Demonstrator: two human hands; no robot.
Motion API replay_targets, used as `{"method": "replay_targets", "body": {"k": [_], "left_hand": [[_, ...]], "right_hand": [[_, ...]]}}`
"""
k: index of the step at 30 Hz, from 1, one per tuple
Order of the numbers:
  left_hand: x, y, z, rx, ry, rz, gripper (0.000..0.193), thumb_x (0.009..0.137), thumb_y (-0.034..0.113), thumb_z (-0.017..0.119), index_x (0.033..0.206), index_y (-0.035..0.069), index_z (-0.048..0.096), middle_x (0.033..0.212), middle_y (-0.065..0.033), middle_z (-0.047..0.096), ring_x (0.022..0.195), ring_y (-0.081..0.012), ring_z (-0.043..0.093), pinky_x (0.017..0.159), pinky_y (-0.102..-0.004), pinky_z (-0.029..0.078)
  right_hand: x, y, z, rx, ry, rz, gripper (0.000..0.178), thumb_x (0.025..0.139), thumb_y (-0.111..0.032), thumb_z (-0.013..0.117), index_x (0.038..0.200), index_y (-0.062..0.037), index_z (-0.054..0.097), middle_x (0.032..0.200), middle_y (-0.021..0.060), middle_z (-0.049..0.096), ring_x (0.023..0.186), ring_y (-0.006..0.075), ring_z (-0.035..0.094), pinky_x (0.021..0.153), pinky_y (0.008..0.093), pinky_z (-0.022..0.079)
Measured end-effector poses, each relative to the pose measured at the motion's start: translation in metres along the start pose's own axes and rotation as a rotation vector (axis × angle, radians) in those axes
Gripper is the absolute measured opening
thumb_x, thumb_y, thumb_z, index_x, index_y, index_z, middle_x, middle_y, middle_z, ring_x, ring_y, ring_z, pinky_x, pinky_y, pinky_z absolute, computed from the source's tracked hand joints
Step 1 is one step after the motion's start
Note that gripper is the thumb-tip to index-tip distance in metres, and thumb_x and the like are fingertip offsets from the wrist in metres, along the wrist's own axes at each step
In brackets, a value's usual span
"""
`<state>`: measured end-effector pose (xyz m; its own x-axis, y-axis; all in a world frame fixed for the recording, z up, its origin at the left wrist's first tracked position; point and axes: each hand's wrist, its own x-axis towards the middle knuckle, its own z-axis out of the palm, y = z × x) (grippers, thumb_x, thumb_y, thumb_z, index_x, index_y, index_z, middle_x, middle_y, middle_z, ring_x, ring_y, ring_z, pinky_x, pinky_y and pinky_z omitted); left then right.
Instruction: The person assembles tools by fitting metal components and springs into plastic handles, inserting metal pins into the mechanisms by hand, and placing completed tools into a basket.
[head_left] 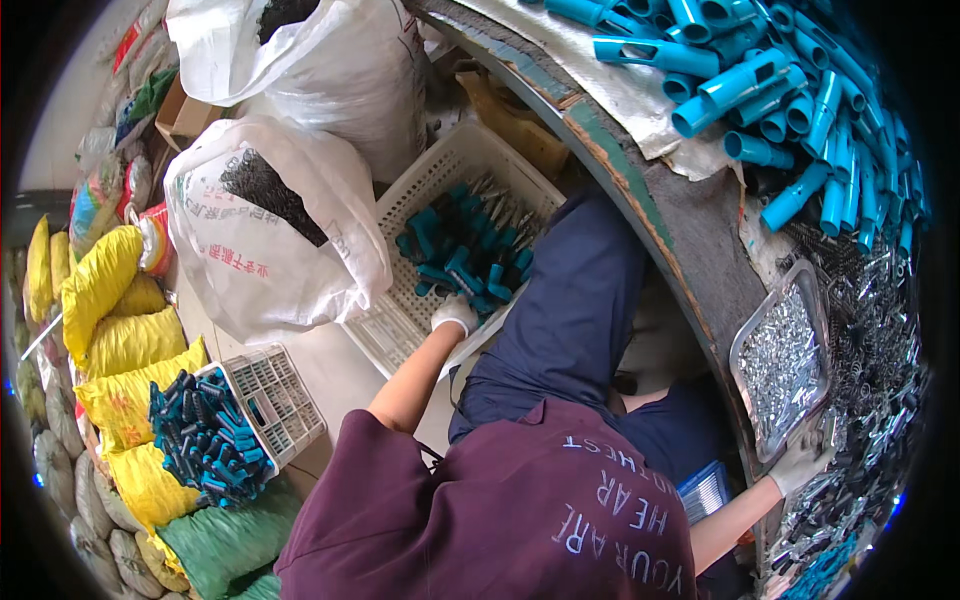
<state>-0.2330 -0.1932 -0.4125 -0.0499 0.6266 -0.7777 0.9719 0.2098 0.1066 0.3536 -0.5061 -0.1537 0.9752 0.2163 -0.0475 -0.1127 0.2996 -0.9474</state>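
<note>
My left hand (455, 316), in a white glove, is at the near side of a white plastic crate (385, 335). Its fingers are curled beside the teal-handled tools (462, 268) piled inside; whether they grip one is hidden. Slim pointed metal ends (508, 212) stick out at the pile's far right. On the right, my right hand (803, 458), also gloved, reaches over the bench past the near end of a clear tray (765, 425) of small silver metal parts (787, 355). Its fingers are bent together at the edge of a heap of loose metal parts (860, 400); what they hold is too small to name.
Teal plastic tubes (760, 90) lie heaped at the bench's far end. The curved bench edge (640, 190) runs beside my legs. White sacks (270, 230) stand behind the crate. A second crate (285, 395) of teal parts and yellow sacks (135, 345) are at left.
</note>
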Motion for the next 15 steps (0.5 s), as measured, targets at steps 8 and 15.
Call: {"method": "replay_targets", "body": {"k": [8,15], "left_hand": [[0.008,-0.002,-0.006,-0.072,0.043,-0.009,0.039,0.090,0.026,0.052,0.125,0.012,0.061,0.134,-0.0155,0.054,0.121,-0.0357,0.056,0.098,-0.0465,0.048],[0.062,0.058,-0.029,-0.092,0.301,0.390,0.032,0.088,0.019,0.053,0.116,0.007,0.063,0.132,-0.0150,0.053,0.119,-0.0353,0.053,0.098,-0.0437,0.046]], "right_hand": [[-0.039,-0.003,0.079,-0.521,0.206,-0.211,0.051,0.099,-0.027,0.049,0.137,0.0072,0.044,0.138,0.0284,0.045,0.126,0.0405,0.046,0.104,0.0514,0.044],[-0.018,-0.006,0.051,-0.084,0.138,-0.047,0.050,0.100,-0.029,0.046,0.134,0.0076,0.047,0.132,0.0244,0.049,0.120,0.0352,0.049,0.106,0.0455,0.042]]}}
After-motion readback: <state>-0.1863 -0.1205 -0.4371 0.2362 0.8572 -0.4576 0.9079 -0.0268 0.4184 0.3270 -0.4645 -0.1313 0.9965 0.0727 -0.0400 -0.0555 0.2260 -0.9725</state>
